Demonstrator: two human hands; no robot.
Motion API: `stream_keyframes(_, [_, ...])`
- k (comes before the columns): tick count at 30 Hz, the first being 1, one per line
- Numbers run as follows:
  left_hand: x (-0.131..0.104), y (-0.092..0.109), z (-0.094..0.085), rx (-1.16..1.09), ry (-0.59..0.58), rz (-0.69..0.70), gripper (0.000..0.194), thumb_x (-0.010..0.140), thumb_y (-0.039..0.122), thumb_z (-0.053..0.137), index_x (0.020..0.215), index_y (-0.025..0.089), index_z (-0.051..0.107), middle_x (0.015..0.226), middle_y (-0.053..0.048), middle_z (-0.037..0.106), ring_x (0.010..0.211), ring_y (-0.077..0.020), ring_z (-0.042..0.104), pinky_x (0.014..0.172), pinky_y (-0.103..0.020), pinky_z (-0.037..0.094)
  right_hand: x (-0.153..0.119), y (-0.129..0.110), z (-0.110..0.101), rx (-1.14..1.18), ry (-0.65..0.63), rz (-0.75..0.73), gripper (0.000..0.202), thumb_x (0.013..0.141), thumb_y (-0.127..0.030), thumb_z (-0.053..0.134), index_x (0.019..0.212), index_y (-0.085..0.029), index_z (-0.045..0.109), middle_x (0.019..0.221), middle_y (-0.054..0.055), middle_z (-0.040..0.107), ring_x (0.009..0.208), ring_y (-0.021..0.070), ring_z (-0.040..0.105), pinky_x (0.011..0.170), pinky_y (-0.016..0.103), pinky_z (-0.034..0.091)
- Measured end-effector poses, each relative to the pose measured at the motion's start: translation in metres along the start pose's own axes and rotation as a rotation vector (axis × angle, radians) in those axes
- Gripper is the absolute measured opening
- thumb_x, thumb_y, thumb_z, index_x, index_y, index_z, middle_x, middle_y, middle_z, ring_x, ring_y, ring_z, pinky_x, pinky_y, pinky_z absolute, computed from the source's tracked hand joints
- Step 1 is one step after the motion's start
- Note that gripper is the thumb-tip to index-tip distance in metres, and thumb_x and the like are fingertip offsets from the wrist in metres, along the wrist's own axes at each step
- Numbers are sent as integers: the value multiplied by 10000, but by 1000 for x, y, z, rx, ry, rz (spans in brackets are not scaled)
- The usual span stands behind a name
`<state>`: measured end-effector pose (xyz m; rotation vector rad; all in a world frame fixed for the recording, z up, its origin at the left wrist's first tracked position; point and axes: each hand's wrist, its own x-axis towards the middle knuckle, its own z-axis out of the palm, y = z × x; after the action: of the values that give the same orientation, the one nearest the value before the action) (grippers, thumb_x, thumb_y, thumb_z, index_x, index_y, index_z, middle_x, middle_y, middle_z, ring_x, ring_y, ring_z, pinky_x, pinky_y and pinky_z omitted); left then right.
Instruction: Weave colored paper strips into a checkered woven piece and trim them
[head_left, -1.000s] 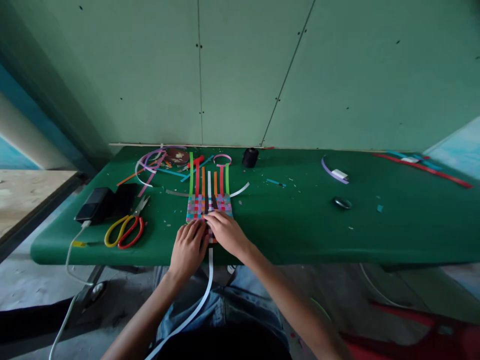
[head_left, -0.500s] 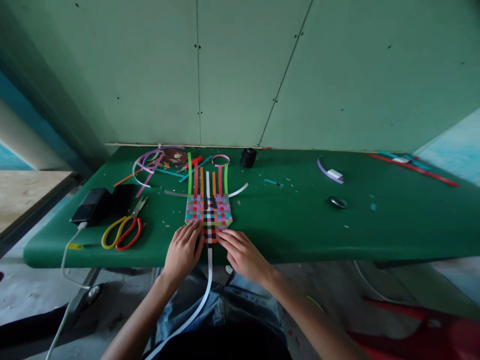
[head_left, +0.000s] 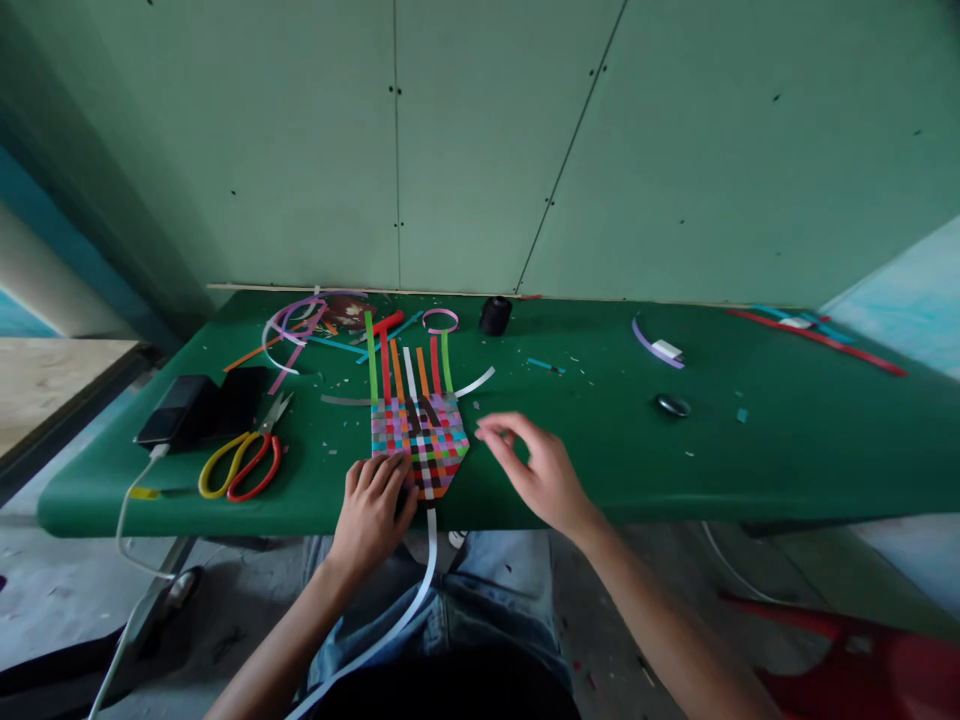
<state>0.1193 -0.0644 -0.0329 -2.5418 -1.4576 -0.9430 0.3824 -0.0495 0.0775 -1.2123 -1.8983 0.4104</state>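
Note:
A woven piece [head_left: 420, 430] of multicoloured flat strips lies at the table's front edge, with loose green, red, orange and white ends standing out at its far side. My left hand [head_left: 375, 500] rests over its lower left corner, fingers bent on top and thumb by the near edge, holding it. A long white strip [head_left: 430, 560] runs from the near tip down over my lap. Just off the right side of the weave, my right hand [head_left: 544, 475] is raised with thumb and forefinger tips together. Whether anything small is pinched there is unclear.
Scissors [head_left: 255, 450] with yellow and red handles lie left, near a black device [head_left: 176, 410] on a white cable. Loose strips [head_left: 292, 335], a black spool [head_left: 495, 316] and a pink ring [head_left: 440, 320] lie farther back. A dark oval object [head_left: 673, 405] is right.
My right hand has lifted off the woven piece and moved right and away from me, its fingertips coming together. The woven piece has turned slightly. My left hand stays on it.

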Motion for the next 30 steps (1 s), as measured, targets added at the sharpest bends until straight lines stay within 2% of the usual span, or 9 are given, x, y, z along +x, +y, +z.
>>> stream_keyframes(3, [-4, 1, -5, 17, -30, -8, 382, 1035, 311, 584, 1406, 224, 613, 1399, -99, 698, 1300, -349, 588, 1083, -561, 435, 80, -11, 38, 30, -286, -83, 230, 1079, -341, 544, 1223, -228, 684, 1094, 69, 772, 996, 198, 717, 894, 315, 532])
stream_keyframes(6, [-6, 1, -11, 30, -47, -20, 367, 1040, 323, 577, 1390, 221, 623, 1377, -106, 709, 1293, -352, 589, 1078, -572, 412, 122, 1, 69, -74, -665, 104, 332, 960, -375, 737, 1225, -180, 687, 872, 42, 766, 758, 199, 699, 701, 293, 503])
stream_keyframes(7, [-7, 1, -12, 32, -46, -21, 361, 1040, 324, 575, 1383, 225, 628, 1369, -107, 713, 1288, -352, 593, 1080, -575, 404, 125, 7, 77, -90, -713, 165, 416, 908, -393, 797, 1237, -166, 679, 818, 31, 757, 710, 201, 688, 652, 288, 483])
stream_keyframes(11, [-7, 2, -16, 32, -53, -10, 345, 1035, 327, 578, 1361, 236, 645, 1345, -115, 719, 1265, -350, 605, 1085, -584, 389, 100, 25, 97, 87, -611, 288, 566, 790, -296, 891, 1287, -165, 654, 797, 7, 769, 709, 183, 708, 627, 249, 469])
stream_keyframes(15, [5, -2, -20, 19, -81, -6, 258, 1047, 335, 561, 1252, 228, 674, 1245, -102, 738, 1171, -319, 637, 1081, -584, 387, 73, 32, 107, 316, -518, 338, 287, 812, -207, 823, 1084, -162, 745, 754, 9, 765, 682, 163, 698, 628, 238, 476])
stream_keyframes(19, [32, -15, -18, -6, -143, 8, 200, 1073, 308, 502, 1058, 229, 685, 1016, -69, 723, 1014, -262, 654, 1031, -520, 448, 77, 37, 108, 518, -477, 399, 133, 835, -230, 785, 947, -160, 798, 826, 42, 789, 691, 158, 700, 634, 248, 513])
stream_keyframes(22, [50, -25, -9, 7, -143, 29, 171, 1048, 314, 553, 1096, 218, 686, 1125, -113, 687, 1099, -293, 629, 978, -488, 504, 88, 41, 105, 588, -434, 417, 224, 827, -193, 775, 1047, -172, 810, 939, 64, 808, 789, 171, 732, 676, 252, 550])
stream_keyframes(27, [55, -33, 0, -10, -121, 89, 248, 1036, 368, 584, 1212, 212, 660, 1270, -135, 660, 1286, -331, 570, 1107, -537, 473, 105, 41, 106, 506, -300, 230, 226, 883, -129, 697, 1073, -185, 803, 1068, 66, 807, 977, 187, 751, 904, 310, 583])
stream_keyframes(30, [52, -35, -2, -34, -134, 102, 235, 1045, 351, 566, 1223, 223, 652, 1306, -116, 669, 1275, -309, 594, 1125, -531, 473, 111, 36, 111, 320, -200, 105, 245, 958, -119, 595, 1045, -193, 812, 1093, 63, 797, 958, 174, 743, 919, 315, 575])
